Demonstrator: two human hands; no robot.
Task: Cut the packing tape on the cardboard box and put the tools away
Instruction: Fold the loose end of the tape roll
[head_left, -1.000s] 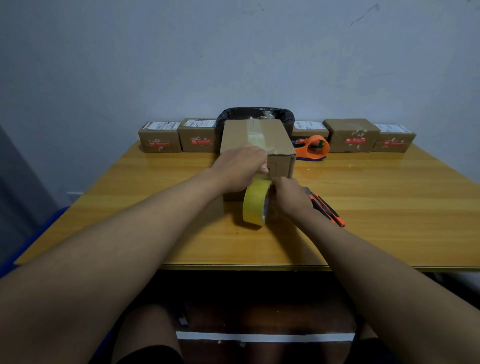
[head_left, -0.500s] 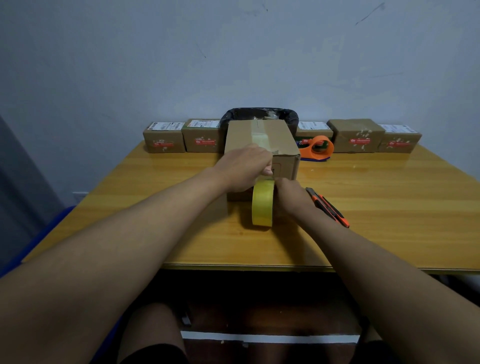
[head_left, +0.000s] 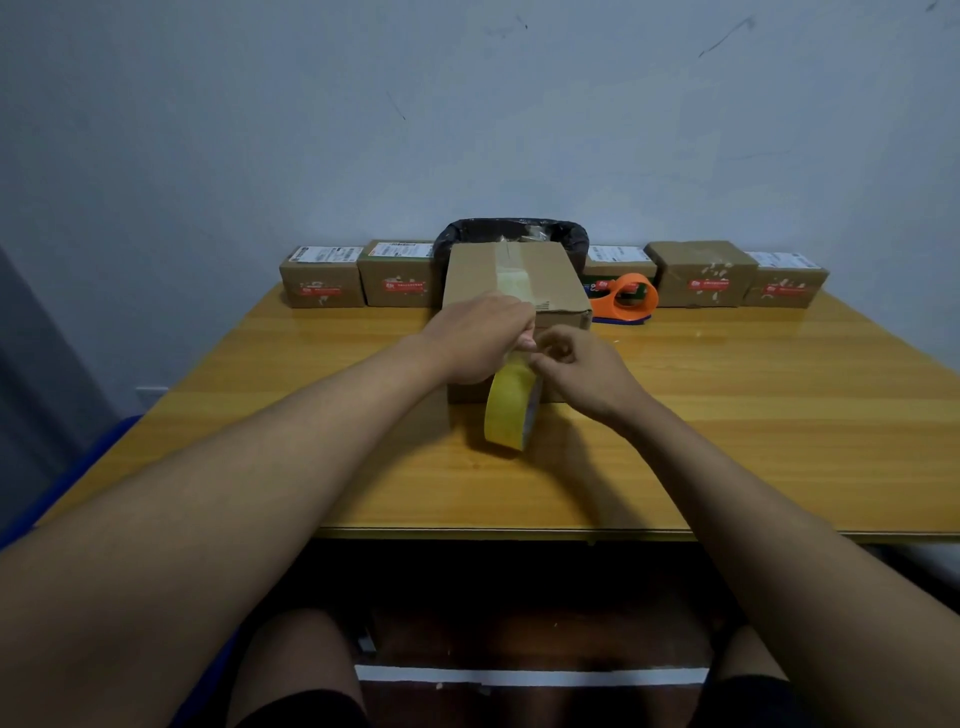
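A brown cardboard box (head_left: 545, 275) stands mid-table with pale packing tape along its top. My left hand (head_left: 478, 338) lies over the box's near top edge, its fingertips pinching the tape strip there. My right hand (head_left: 576, 374) is just to the right of it, fingers curled on the same strip where it leaves the yellow tape roll (head_left: 509, 410). The roll stands on edge against the box's front face, below both hands. No knife is in view; my right forearm covers the table where it lay.
An orange tape dispenser (head_left: 626, 299) sits behind the box on the right. A bin with a black liner (head_left: 571, 236) stands behind the box. Small labelled cartons (head_left: 322, 283) (head_left: 701, 273) line the table's back edge against the wall. The wooden table (head_left: 779, 415) extends right.
My right hand has risen from the side of the roll to the strip beside my left fingertips. The roll has stayed upright at the box's front. The orange knife has gone out of sight.
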